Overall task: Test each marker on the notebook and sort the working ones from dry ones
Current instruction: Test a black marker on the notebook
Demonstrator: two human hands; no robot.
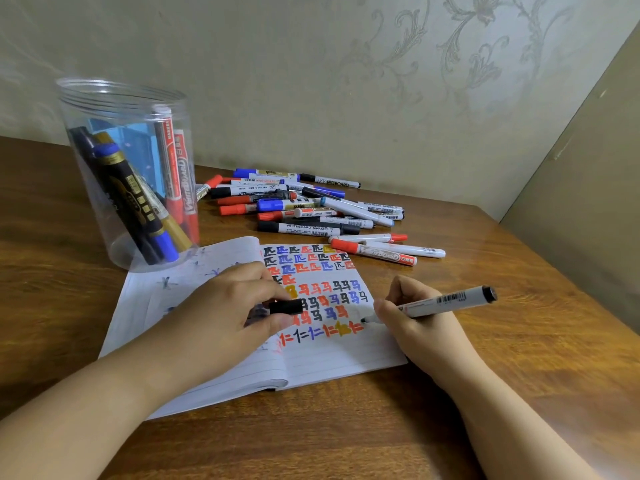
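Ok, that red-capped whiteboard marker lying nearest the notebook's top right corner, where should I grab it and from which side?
Pinch the red-capped marker across the middle of its white barrel, coming straight down from above. It lies flat on the table with bare wood on its near side, while another white marker lies close behind it, so a top pinch with fingers front and back at mid-barrel looks least likely to nudge its neighbour.

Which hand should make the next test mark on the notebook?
The right hand. It already grips the uncapped black marker with the tip at the notebook page, beside the last row of marks. The left hand rests on the page, pinching the black cap.
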